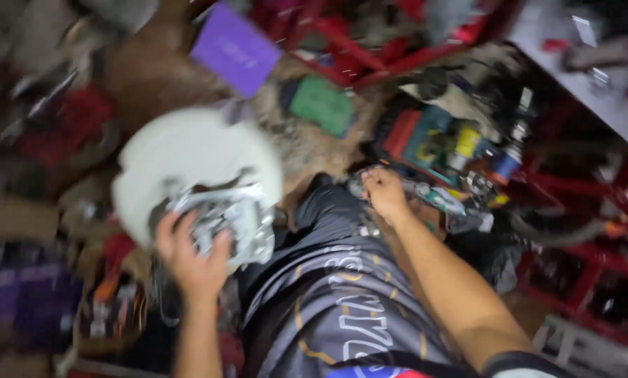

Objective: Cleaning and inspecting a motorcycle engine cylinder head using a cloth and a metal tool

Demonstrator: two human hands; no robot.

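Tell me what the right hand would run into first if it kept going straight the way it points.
The right hand points up and slightly left, away from the body. Just past its knuckles lies bare brownish ground, then the green block. That block looks like the first object in line, though blur leaves depth uncertain.

Bare forearms; dark grey shorts with pale lettering and thin gold lines, a dark sleeve edge.

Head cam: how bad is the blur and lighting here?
Head view: heavy motion blur across the frame, worst at the left edge; dim, warm light. The left hand on the white disc with metal assembly and the right hand stay readable; small clutter does not.
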